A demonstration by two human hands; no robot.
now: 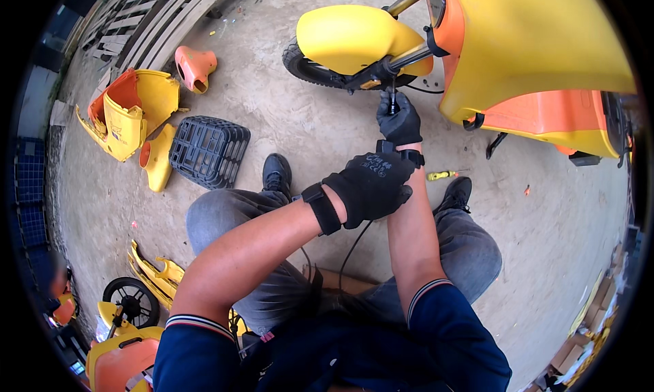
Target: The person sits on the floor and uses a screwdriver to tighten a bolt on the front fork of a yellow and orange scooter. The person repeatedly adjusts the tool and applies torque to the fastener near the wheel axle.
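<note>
My right hand (pixel 400 121), in a black glove, is closed around a slim dark tool with a metal shaft (pixel 393 103). The shaft points up to the lower end of the fork (pixel 390 66) on a yellow scooter, beside its front wheel (pixel 308 66). Just below, my gloved left hand (pixel 373 189) is curled against my right wrist. Its palm side is hidden, so I cannot make out what is in it. A yellow-handled screwdriver (pixel 441 175) lies on the floor to the right of my right forearm.
A black plastic basket (pixel 210 150), orange and yellow body panels (pixel 126 116) and a pink-orange cover (pixel 195 68) lie on the concrete at left. Another yellow scooter (pixel 126 354) stands lower left. Wooden pallets (pixel 146 24) lean far left. Cardboard boxes (pixel 571 354) sit lower right.
</note>
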